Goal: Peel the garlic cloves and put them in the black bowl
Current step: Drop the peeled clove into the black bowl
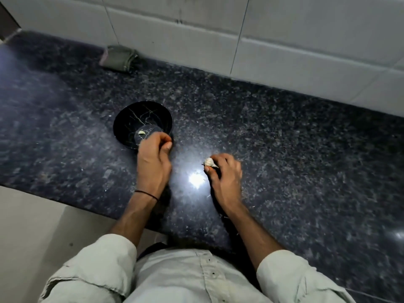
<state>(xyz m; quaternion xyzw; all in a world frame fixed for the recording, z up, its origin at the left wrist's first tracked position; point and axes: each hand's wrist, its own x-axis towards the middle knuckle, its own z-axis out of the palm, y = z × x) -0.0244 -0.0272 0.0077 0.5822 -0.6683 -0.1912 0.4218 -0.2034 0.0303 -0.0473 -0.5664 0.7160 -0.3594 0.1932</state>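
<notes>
one head-worn view looks steeply down, close over the counter, facing the tiled wall.

The dark speckled granite countertop carried a black bowl just beyond the curled fingers of the left hand, its near rim under them. A folded green cloth lay far beyond those fingers, against the tiled wall.

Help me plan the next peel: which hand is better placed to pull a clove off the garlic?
Left, probably. The right hand pinches the garlic, so it is busy holding it. The left hand, by the bowl, shows nothing in its curled fingers and could reach across to pull.
</notes>
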